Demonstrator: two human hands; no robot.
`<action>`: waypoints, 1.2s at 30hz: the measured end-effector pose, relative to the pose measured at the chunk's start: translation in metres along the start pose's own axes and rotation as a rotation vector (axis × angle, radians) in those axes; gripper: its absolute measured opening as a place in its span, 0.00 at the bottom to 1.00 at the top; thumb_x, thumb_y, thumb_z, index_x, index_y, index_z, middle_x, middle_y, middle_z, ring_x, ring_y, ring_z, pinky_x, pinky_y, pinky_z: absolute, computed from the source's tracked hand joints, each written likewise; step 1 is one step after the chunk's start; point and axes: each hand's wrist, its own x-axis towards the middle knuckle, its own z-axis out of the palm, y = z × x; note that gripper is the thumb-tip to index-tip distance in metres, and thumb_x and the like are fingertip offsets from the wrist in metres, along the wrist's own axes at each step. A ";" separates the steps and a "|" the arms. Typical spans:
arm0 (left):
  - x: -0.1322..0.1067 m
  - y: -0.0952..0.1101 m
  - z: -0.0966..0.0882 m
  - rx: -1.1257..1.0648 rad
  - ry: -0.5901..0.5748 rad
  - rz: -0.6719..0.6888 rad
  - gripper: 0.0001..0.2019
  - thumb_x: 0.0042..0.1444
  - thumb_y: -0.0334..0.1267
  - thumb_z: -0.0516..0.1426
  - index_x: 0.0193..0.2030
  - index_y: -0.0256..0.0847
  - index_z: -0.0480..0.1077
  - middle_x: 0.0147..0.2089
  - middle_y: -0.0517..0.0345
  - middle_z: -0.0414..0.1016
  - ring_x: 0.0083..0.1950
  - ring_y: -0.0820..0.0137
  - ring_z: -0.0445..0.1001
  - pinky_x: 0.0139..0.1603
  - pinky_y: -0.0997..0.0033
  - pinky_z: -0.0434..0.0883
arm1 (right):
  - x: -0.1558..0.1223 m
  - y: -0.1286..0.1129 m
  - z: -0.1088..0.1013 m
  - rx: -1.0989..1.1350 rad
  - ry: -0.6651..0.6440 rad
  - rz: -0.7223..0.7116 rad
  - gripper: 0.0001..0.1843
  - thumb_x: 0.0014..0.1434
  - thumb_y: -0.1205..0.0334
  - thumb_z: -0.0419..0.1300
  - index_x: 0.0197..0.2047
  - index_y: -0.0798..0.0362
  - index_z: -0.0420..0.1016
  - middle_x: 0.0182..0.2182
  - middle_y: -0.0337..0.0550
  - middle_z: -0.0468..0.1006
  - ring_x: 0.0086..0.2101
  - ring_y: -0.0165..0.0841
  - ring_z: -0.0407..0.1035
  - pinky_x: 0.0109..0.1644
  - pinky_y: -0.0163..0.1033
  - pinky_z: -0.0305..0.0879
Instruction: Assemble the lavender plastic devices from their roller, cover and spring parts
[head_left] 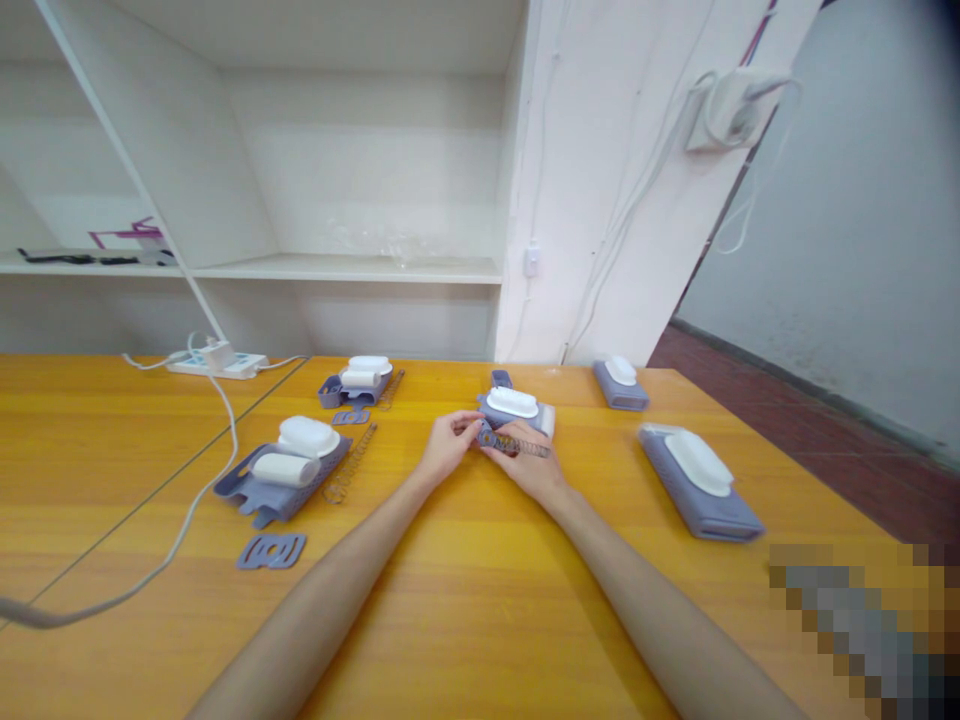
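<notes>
Over the middle of the table, my left hand pinches a small grey plastic plate with a round opening. My right hand has its fingers closed around a metal coil spring, which points to the right. One end of the spring meets the plate; whether the two are joined I cannot tell. Just behind my hands lies a grey plastic case with a white oval piece on it. Parts of my fingers are hidden behind the spring and plate.
Similar grey cases lie at left, back left, right and back right. Near the left ones are loose springs and a slotted grey plate. A white cable crosses the left side from a power strip.
</notes>
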 end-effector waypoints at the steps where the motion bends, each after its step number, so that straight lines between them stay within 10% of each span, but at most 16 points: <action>1: -0.001 0.001 0.000 0.006 -0.009 0.004 0.15 0.48 0.41 0.60 0.41 0.33 0.73 0.34 0.51 0.78 0.31 0.71 0.74 0.31 0.75 0.70 | 0.000 0.001 0.000 0.010 -0.007 -0.002 0.10 0.51 0.54 0.61 0.36 0.49 0.74 0.34 0.39 0.76 0.34 0.32 0.70 0.40 0.37 0.65; 21: -0.004 0.003 -0.004 -0.077 -0.241 -0.012 0.31 0.46 0.40 0.63 0.56 0.32 0.62 0.40 0.44 0.77 0.36 0.66 0.77 0.44 0.64 0.71 | 0.005 0.013 0.010 0.408 0.027 0.369 0.21 0.43 0.45 0.64 0.31 0.56 0.77 0.24 0.42 0.78 0.21 0.30 0.66 0.24 0.33 0.59; 36: -0.004 0.005 -0.005 -0.102 -0.259 -0.041 0.33 0.43 0.42 0.65 0.57 0.33 0.63 0.42 0.43 0.77 0.39 0.64 0.77 0.45 0.64 0.71 | 0.004 0.012 0.006 0.385 0.001 0.382 0.23 0.42 0.43 0.64 0.32 0.56 0.77 0.25 0.44 0.79 0.22 0.31 0.67 0.24 0.35 0.60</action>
